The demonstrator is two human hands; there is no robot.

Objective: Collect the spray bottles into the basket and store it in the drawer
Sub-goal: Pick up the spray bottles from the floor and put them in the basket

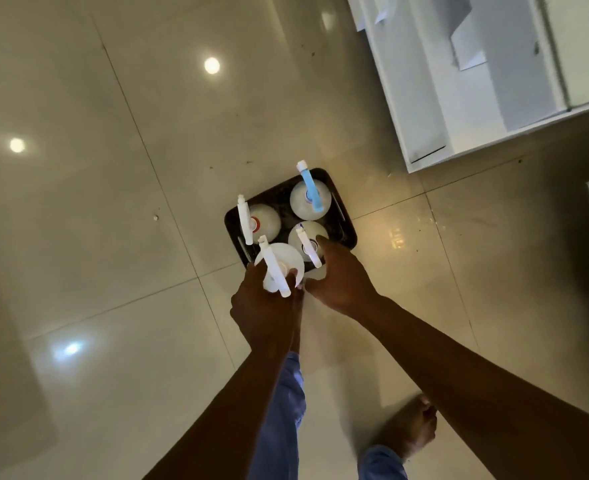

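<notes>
Hidden edges, cropped arms and a blurred foot

The near rim of the dark basket (346, 227) is covered by both hands, so the grip of the left hand (263, 311) and right hand (343, 277) on it cannot be told. The front white spray bottle (279, 263) hides its own body under its trigger head. Both forearms run off the bottom edge. The bare foot (412, 427) is motion-blurred. The white drawer unit (459, 98) is cut by the top and right edges.

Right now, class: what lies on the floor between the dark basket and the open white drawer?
Nothing: in the head view, only bare glossy floor tile separates the basket from the drawer.
</notes>
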